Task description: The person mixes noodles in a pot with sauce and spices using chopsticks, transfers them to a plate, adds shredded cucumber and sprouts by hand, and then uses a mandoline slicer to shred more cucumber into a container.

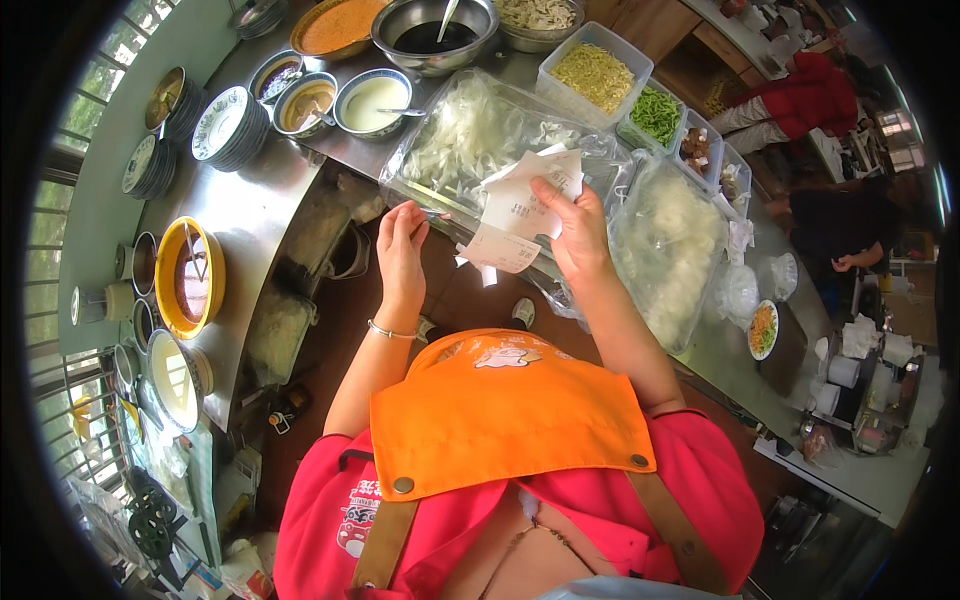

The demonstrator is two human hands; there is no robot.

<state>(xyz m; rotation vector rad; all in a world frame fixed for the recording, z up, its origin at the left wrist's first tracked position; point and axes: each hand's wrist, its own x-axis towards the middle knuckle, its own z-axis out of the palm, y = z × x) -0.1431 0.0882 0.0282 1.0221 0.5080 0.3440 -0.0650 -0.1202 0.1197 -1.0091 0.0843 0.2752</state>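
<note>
Several paper slips with printed writing (517, 206) are gripped between the thumb and fingers of my right hand (574, 229). The lower slip curls and hangs down. My left hand (401, 244), with a bracelet at the wrist, is raised to the left of the slips, its fingers drawn together. A small thin object (436, 215) shows at its fingertips; whether they pinch it is unclear. Just beyond both hands lies a clear plastic-covered tray of pale, wide noodle-like strips (465, 142). Right of my right forearm sits a plastic-wrapped tray of whitish food (671, 247).
Bowls of sauce (373, 101), stacked plates (225, 127) and a yellow basin (211, 274) line the steel counter. Plastic tubs hold shredded yellow food (592, 79) and chopped greens (654, 116). A filled plate (763, 330) stands at right. Two other people (817, 97) are beyond the counter.
</note>
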